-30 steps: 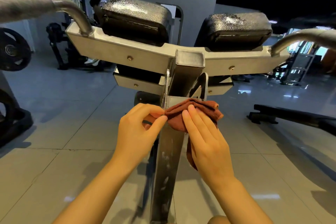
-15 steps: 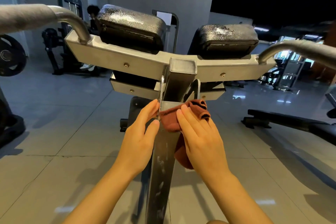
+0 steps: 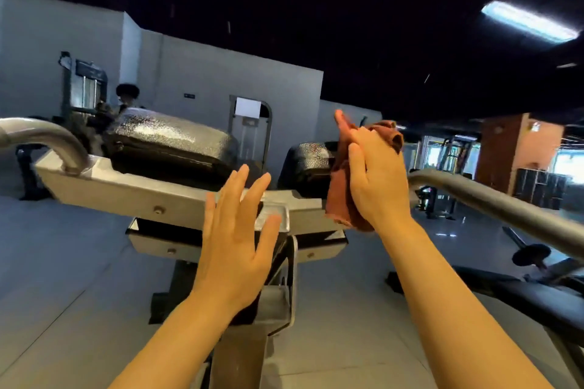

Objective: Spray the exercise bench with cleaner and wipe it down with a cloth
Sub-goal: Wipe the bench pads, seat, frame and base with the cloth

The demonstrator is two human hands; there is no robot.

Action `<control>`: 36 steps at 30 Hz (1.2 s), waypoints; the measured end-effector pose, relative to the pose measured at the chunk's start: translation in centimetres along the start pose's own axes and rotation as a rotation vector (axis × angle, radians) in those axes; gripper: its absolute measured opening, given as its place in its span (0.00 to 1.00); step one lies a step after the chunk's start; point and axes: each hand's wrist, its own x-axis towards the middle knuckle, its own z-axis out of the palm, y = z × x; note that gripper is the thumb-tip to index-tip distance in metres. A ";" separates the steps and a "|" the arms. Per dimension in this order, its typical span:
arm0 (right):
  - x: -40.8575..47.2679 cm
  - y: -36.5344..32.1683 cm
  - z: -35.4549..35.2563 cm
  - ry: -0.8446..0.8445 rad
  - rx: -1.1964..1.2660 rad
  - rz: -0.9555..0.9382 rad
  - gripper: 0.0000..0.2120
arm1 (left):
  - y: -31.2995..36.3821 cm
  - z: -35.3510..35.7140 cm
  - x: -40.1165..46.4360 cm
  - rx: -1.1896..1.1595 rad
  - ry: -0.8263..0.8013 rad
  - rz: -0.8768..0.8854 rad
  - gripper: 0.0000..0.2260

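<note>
The exercise machine has a grey metal crossbar (image 3: pixel 126 189) and two black pads, the left pad (image 3: pixel 170 142) and the right pad (image 3: pixel 308 164), with a grey post (image 3: pixel 240 354) running down toward me. My left hand (image 3: pixel 235 240) hovers in front of the crossbar's middle with fingers straight and spread, holding nothing. Raised in front of the right pad, my right hand (image 3: pixel 376 177) holds the crumpled reddish-brown cloth (image 3: pixel 343 202), which hangs below the palm. No spray bottle is in view.
Curved grey handles stick out at the left (image 3: pixel 44 136) and right (image 3: pixel 493 202). A black bench (image 3: pixel 521 290) lies low on the right. Other gym machines and a person (image 3: pixel 126 98) stand at the back left. Grey tiled floor surrounds the machine.
Both hands have lifted off the post. My right hand has carried the cloth up and to the right, in front of the right pad. My left hand has let go and opened. The view has tilted up.
</note>
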 end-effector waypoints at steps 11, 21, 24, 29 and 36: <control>-0.5 -0.4 3.2 -0.004 -0.120 -0.320 0.20 | -0.8 0.9 0.0 0.023 0.037 0.034 0.23; -0.7 1.1 2.5 0.160 0.024 -0.006 0.13 | -0.9 1.0 0.0 0.043 0.027 0.054 0.23; -1.2 -2.2 4.7 0.145 -0.010 -0.133 0.14 | -0.9 1.0 0.0 0.059 0.029 0.065 0.23; -0.3 0.5 1.5 -0.015 -0.170 -0.300 0.16 | -1.0 0.9 -0.1 0.067 0.035 0.064 0.23; -0.1 1.1 2.0 0.144 0.006 0.062 0.13 | -1.0 1.0 -0.1 0.053 0.020 0.066 0.23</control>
